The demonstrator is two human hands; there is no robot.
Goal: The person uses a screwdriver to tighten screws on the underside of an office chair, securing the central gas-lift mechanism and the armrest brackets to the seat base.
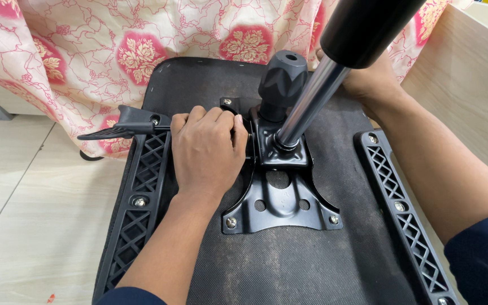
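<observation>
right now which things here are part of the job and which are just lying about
In hand: left hand, right hand, black metal chair mechanism plate, chrome gas cylinder, black upturned seat base, black lever.

Lying about: pink floral cloth, pale wooden panel.

You look to be in a home room rather than a workshop: a pink floral cloth (142,39) drapes over furniture right behind the upturned chair seat (289,265). Pale floor tiles (24,192) lie under you, and a light wood-grain panel (470,85) stands at your right.
</observation>
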